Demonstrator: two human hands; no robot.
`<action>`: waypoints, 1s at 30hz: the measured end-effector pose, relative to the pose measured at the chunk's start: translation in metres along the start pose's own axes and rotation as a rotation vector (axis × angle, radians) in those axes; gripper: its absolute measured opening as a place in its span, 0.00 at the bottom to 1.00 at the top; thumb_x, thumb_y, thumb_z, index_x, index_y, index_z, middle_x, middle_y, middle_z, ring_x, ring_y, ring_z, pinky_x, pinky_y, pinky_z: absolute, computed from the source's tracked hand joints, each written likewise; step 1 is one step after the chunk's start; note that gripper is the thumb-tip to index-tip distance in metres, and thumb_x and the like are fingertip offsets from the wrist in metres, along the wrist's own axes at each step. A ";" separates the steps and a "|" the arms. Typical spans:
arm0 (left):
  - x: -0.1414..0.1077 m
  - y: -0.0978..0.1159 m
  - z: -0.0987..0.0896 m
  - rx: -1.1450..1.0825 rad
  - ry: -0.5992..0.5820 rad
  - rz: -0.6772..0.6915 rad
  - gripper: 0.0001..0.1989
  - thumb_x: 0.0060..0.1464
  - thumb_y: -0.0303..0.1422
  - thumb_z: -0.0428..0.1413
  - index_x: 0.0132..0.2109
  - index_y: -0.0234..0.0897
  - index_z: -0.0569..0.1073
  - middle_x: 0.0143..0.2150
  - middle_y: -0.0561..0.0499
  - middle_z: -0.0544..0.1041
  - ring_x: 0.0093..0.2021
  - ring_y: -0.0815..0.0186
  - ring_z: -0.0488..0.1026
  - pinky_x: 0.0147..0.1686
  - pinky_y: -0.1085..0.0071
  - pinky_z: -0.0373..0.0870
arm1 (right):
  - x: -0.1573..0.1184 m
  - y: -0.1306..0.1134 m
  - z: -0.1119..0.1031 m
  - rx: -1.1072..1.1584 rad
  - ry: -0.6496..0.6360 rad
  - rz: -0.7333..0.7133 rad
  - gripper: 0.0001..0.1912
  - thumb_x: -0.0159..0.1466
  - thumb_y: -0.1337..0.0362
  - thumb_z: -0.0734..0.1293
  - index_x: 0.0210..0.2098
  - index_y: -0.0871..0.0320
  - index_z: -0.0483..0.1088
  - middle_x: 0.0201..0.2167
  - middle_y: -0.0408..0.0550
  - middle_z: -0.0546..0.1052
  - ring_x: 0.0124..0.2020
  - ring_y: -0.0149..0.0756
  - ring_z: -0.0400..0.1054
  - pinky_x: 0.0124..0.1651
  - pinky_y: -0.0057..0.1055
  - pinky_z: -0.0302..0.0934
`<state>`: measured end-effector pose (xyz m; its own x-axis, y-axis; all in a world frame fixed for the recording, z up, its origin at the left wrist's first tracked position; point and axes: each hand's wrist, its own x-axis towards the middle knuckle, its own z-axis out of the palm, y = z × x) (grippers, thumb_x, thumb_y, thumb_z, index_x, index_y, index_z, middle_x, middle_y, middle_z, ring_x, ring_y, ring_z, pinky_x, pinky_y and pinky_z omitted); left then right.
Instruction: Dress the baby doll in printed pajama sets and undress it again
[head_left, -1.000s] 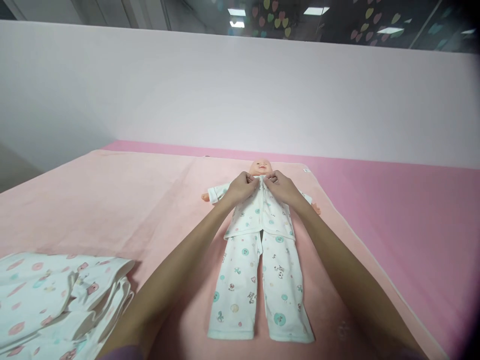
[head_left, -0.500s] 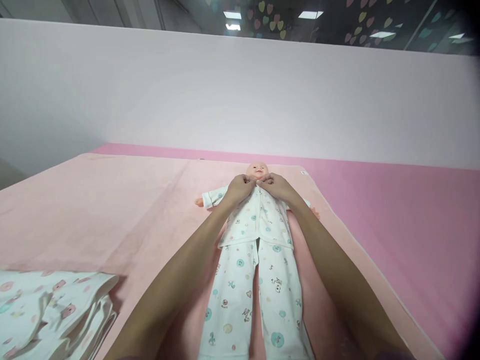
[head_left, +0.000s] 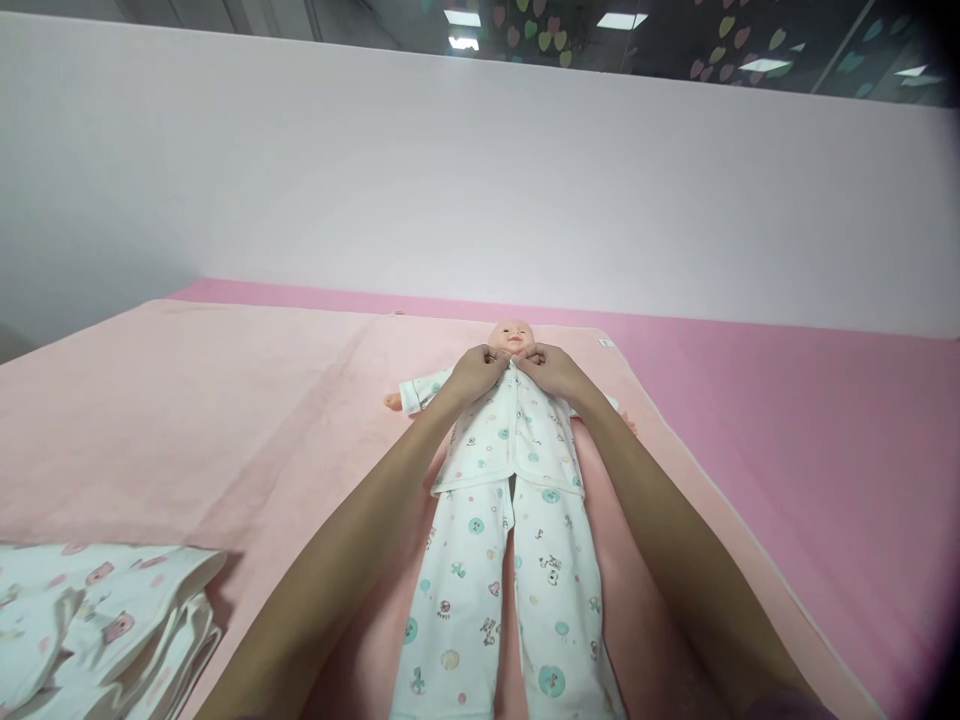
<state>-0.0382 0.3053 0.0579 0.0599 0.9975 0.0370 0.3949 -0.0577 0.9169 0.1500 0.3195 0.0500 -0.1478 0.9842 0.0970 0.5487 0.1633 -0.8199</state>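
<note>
Drawn closer together: left hand [head_left: 480, 373], right hand [head_left: 553, 371]. Pajama top [head_left: 499, 432] is pinched at neckline [head_left: 513, 364], likely being fastened; alignment needed next.

Soft, even light, white light panels [head_left: 622, 20] glaring at top, faint shadows beside forearms [head_left: 345, 560], blackened right edge
</note>
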 end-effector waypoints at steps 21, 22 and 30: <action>0.003 0.001 0.006 -0.081 -0.055 -0.029 0.18 0.65 0.32 0.57 0.27 0.39 0.63 0.22 0.57 0.57 0.25 0.69 0.55 0.28 0.68 0.51 | 0.002 0.003 0.001 -0.002 0.006 0.031 0.15 0.66 0.50 0.73 0.41 0.55 0.77 0.36 0.44 0.80 0.34 0.35 0.70 0.38 0.31 0.60; 0.003 0.001 0.006 -0.082 -0.057 -0.028 0.18 0.65 0.32 0.57 0.27 0.39 0.63 0.22 0.56 0.57 0.25 0.69 0.55 0.28 0.68 0.51 | 0.002 0.003 0.002 -0.007 0.012 0.026 0.16 0.66 0.49 0.73 0.41 0.55 0.77 0.36 0.44 0.79 0.35 0.35 0.71 0.38 0.31 0.60; 0.002 0.002 0.007 -0.088 -0.047 -0.042 0.18 0.65 0.33 0.58 0.27 0.40 0.63 0.21 0.57 0.56 0.24 0.69 0.54 0.27 0.68 0.51 | 0.000 0.001 0.002 -0.005 0.029 0.071 0.13 0.67 0.52 0.72 0.41 0.55 0.74 0.39 0.46 0.81 0.38 0.36 0.72 0.39 0.31 0.61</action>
<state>-0.0312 0.3067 0.0574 0.0892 0.9958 -0.0192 0.3161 -0.0100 0.9487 0.1487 0.3198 0.0479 -0.0846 0.9949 0.0552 0.5613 0.0934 -0.8223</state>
